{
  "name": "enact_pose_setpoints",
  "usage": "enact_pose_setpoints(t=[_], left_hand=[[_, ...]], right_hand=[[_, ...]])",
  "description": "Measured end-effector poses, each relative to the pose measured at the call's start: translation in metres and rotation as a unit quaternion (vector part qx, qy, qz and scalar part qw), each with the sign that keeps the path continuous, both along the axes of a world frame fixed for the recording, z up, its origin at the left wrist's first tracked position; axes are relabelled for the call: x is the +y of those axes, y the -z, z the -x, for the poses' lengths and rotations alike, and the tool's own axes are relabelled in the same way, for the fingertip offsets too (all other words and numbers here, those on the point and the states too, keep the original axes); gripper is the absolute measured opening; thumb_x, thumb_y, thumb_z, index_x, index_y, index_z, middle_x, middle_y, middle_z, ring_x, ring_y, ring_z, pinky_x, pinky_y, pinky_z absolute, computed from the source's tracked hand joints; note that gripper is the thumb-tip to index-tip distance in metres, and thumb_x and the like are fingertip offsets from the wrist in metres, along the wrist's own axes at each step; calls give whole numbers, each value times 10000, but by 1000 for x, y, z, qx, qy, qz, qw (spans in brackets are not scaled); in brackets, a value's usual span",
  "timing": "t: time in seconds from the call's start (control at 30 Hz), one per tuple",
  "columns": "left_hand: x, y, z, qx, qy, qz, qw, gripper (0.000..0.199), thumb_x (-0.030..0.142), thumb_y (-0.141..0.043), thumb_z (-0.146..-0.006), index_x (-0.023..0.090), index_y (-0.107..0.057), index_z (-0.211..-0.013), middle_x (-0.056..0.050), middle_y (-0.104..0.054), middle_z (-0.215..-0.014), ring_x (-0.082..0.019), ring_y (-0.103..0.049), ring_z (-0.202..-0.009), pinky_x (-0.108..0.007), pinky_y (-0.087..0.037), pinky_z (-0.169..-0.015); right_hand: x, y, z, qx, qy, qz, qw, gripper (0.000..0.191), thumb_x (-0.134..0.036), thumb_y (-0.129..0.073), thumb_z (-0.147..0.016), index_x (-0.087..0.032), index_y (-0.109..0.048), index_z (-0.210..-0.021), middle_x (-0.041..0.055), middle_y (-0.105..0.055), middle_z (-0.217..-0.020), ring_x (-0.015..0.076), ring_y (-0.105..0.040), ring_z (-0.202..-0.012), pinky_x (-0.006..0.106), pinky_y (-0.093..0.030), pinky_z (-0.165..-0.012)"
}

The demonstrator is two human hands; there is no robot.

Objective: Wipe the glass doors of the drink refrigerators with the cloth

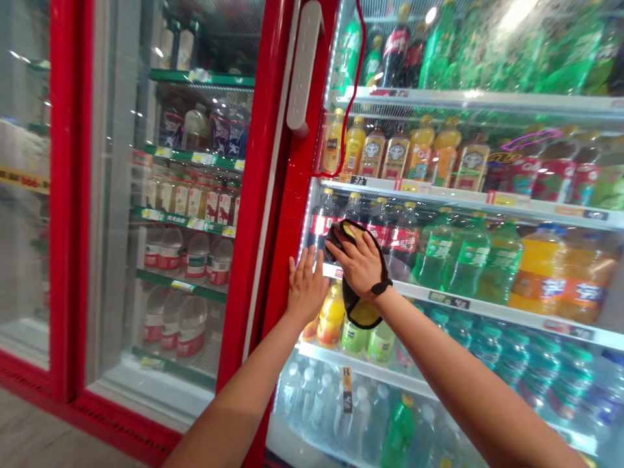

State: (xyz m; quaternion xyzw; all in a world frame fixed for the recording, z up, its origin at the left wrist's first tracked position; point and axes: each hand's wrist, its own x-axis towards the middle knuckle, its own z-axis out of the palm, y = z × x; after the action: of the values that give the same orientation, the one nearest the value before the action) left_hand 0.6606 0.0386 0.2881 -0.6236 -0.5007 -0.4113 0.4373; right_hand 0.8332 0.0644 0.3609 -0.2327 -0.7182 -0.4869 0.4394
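Observation:
My right hand (pixel 358 263) presses a yellow and black cloth (pixel 363 312) against the glass door (pixel 419 260) of a lit drinks fridge, its fingers spread over the cloth. A dark band circles the right wrist. My left hand (pixel 306 286) lies with fingers spread at the door's red left frame, holding nothing. Cola bottles (pixel 403 234) stand behind the glass around the cloth, and juice bottles (pixel 331 317) are just below the hands.
A white handle (pixel 305 65) sits on the red frame above my left hand. A second fridge (pixel 195 221) with shelved drinks is on the left. A red line and small coloured scribbles show on the glass. Grey floor (pixel 43 429) appears at lower left.

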Motion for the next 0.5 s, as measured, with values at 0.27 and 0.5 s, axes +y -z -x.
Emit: enact_pose_setpoints(t=[0.27,0.5], left_hand=[[3,1,-38,23,46,1,999,756,288,-483,-1017,186,-89,-1653,-166,-236,-1697,-295,-162,-1589,-588,-153,-1295],[6,-9,-61,26,63,-25,997,760,272,-490,-1015,164,-90,-1652,-179,-271,-1683,-295,-174,-1585,-573,-155,-1301]], right_hand=[[-28,72,-81,100,66,54,991,652,-158,-522,-953,-318,-418,-1577,94,-462,-1604,387,-197,-1570,658,-256,-1220],[-13,26,-78,53,57,54,996,552,-200,-506,-996,-389,-501,-1514,9,-504,-1581,310,-266,-1558,553,-244,-1254]])
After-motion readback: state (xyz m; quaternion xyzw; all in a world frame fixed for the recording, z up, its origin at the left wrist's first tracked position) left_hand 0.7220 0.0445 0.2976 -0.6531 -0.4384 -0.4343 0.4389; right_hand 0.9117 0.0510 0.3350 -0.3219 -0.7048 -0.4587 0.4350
